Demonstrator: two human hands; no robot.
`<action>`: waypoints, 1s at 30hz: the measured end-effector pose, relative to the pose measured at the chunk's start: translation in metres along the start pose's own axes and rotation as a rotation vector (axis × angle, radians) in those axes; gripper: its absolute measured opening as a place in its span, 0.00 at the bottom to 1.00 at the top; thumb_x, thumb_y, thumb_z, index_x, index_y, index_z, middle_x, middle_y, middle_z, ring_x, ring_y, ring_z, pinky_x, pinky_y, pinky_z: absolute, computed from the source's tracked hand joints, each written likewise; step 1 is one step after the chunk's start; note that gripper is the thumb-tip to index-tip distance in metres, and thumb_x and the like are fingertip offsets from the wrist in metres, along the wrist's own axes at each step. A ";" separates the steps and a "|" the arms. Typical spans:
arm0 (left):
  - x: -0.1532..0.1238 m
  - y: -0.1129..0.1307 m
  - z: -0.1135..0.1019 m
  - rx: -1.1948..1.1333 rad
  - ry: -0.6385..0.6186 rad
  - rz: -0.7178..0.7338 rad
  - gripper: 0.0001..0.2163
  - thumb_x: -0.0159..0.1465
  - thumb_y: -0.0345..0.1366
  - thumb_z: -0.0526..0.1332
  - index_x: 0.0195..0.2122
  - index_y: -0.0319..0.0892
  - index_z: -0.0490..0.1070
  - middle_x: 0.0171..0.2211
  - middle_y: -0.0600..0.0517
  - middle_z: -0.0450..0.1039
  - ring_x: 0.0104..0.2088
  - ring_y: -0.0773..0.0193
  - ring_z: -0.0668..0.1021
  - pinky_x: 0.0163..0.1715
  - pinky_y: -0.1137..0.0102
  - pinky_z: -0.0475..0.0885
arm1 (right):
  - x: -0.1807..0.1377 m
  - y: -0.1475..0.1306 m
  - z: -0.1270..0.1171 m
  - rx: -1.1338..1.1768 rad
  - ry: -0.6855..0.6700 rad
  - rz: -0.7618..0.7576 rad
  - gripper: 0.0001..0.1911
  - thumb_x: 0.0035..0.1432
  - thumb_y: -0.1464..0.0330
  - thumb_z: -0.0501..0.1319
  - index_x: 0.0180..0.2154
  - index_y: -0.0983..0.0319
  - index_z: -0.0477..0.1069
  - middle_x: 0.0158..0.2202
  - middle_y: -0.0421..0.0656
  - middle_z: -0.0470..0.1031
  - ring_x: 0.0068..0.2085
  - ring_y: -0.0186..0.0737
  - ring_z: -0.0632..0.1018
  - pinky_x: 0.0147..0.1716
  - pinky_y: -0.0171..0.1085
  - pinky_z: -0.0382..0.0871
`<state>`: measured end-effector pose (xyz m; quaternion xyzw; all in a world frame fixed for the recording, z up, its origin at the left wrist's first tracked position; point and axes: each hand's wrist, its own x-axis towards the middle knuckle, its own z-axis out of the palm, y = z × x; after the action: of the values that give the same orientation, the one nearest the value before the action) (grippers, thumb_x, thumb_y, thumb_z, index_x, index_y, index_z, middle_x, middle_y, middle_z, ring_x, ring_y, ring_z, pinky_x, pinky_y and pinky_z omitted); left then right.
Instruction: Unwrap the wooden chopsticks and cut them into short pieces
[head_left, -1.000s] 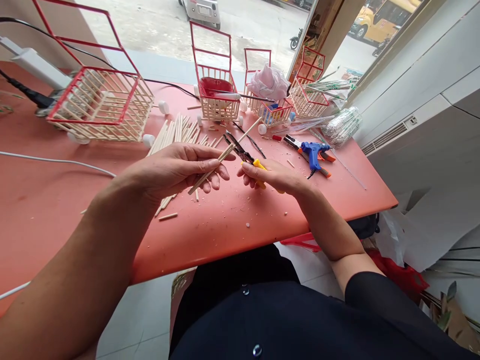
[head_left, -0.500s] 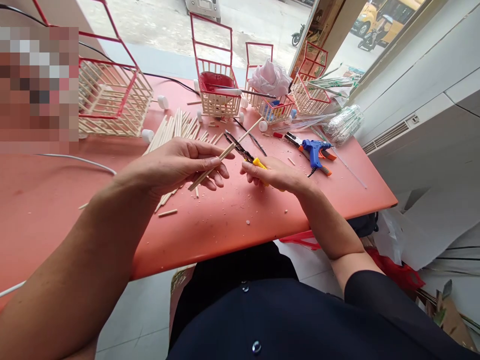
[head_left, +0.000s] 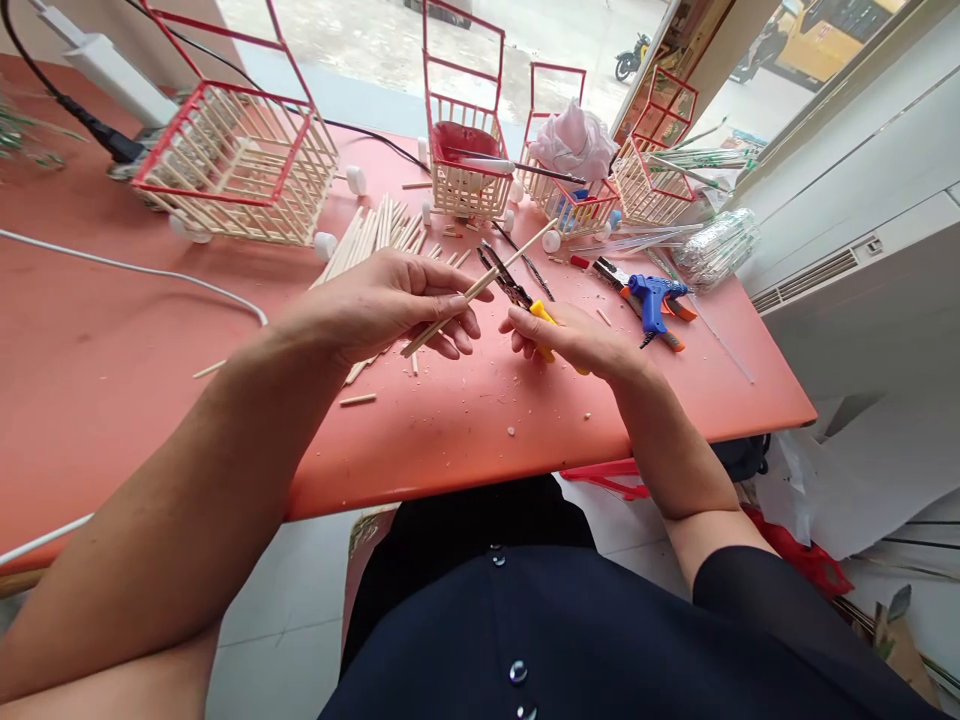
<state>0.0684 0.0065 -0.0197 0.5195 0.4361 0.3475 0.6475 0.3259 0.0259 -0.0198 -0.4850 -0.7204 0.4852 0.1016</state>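
Between thumb and fingers, my left hand (head_left: 405, 305) pinches thin wooden sticks (head_left: 480, 287), apparently two lying together, one reaching further up and to the right. My right hand (head_left: 566, 335) is closed around the yellow handles of a pair of pliers (head_left: 517, 290) with dark jaws. The jaws are spread apart, and the longer stick crosses at them; whether they touch it I cannot tell. Behind my left hand a pile of loose wooden sticks (head_left: 379, 228) lies on the pink table, with a short cut piece (head_left: 358, 400) nearer the front edge.
Several stick-built carts, such as the large red-rimmed cart (head_left: 247, 175), stand along the back of the table (head_left: 465, 460). A blue glue gun (head_left: 654, 300) lies on the right beside a clear bag of sticks (head_left: 716, 250). A white cable (head_left: 150, 262) crosses the left side.
The view has shifted, so the table contents sit further right and slightly higher. Both hands keep their holds, with the stick still by the spread plier jaws.
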 end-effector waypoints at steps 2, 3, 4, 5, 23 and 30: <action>0.001 -0.002 0.000 0.008 -0.012 0.024 0.12 0.63 0.35 0.79 0.45 0.37 0.88 0.33 0.42 0.86 0.31 0.55 0.88 0.32 0.66 0.86 | -0.001 -0.002 0.000 -0.006 0.009 0.012 0.33 0.70 0.37 0.61 0.46 0.62 0.77 0.41 0.46 0.82 0.35 0.39 0.79 0.29 0.35 0.69; 0.001 -0.002 0.000 0.014 -0.014 0.035 0.12 0.62 0.36 0.79 0.46 0.37 0.88 0.33 0.42 0.86 0.31 0.56 0.88 0.32 0.66 0.86 | -0.001 -0.003 0.000 -0.006 0.010 0.017 0.33 0.70 0.37 0.62 0.46 0.62 0.77 0.41 0.46 0.82 0.35 0.39 0.79 0.29 0.35 0.69; 0.001 -0.003 0.000 0.022 -0.015 0.042 0.13 0.62 0.36 0.79 0.46 0.37 0.88 0.33 0.42 0.86 0.30 0.56 0.88 0.32 0.66 0.86 | -0.002 -0.004 0.000 -0.002 0.009 0.019 0.33 0.70 0.37 0.62 0.46 0.62 0.77 0.41 0.46 0.82 0.35 0.38 0.79 0.29 0.34 0.69; 0.001 -0.003 0.001 0.029 -0.014 0.047 0.13 0.62 0.36 0.79 0.46 0.36 0.88 0.33 0.41 0.86 0.30 0.56 0.87 0.32 0.65 0.86 | -0.003 -0.005 0.000 0.004 0.006 0.019 0.33 0.71 0.37 0.62 0.46 0.62 0.77 0.41 0.46 0.82 0.35 0.38 0.79 0.29 0.34 0.70; 0.017 -0.018 0.027 0.088 0.053 0.259 0.06 0.69 0.34 0.72 0.36 0.40 0.80 0.34 0.46 0.84 0.37 0.58 0.88 0.44 0.64 0.84 | -0.015 -0.011 -0.007 -0.157 0.101 -0.045 0.32 0.72 0.38 0.59 0.42 0.62 0.75 0.41 0.46 0.81 0.42 0.43 0.79 0.42 0.37 0.67; 0.023 -0.026 0.031 0.078 0.099 0.366 0.09 0.67 0.38 0.75 0.35 0.42 0.78 0.35 0.46 0.85 0.40 0.55 0.87 0.48 0.62 0.84 | -0.018 -0.018 -0.007 -0.361 0.178 -0.113 0.28 0.75 0.42 0.58 0.43 0.61 0.75 0.40 0.45 0.78 0.41 0.44 0.75 0.41 0.39 0.59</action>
<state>0.1061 0.0102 -0.0477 0.5970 0.3787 0.4673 0.5308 0.3290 0.0147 0.0044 -0.4954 -0.8099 0.2968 0.1034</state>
